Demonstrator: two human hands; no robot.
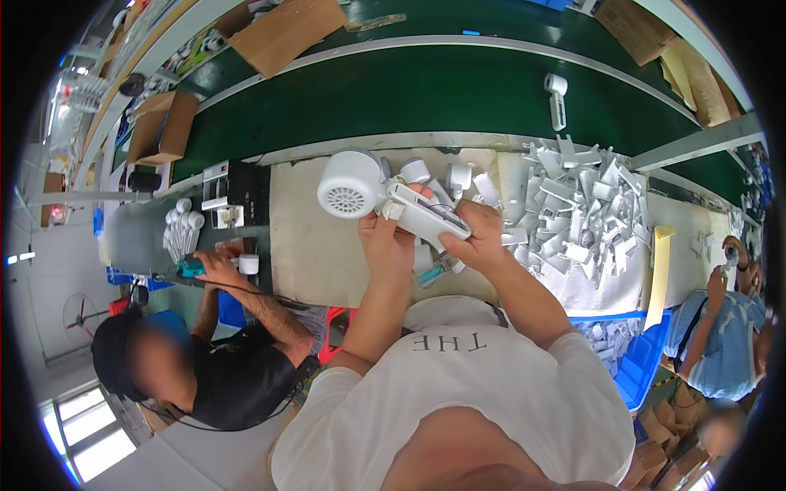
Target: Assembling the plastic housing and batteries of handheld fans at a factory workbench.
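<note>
White plastic round-headed fan [348, 182] is gripped by left hand [386, 239] near its neck [383, 195] and right hand [481, 233] at open handle [423, 219]; step seems handle assembly, next needing careful alignment.

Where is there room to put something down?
On the beige mat, between the black machine and the left hand. The green surface left of the lone white part is bare too. Over right, the pile of white parts is crowded.
</note>
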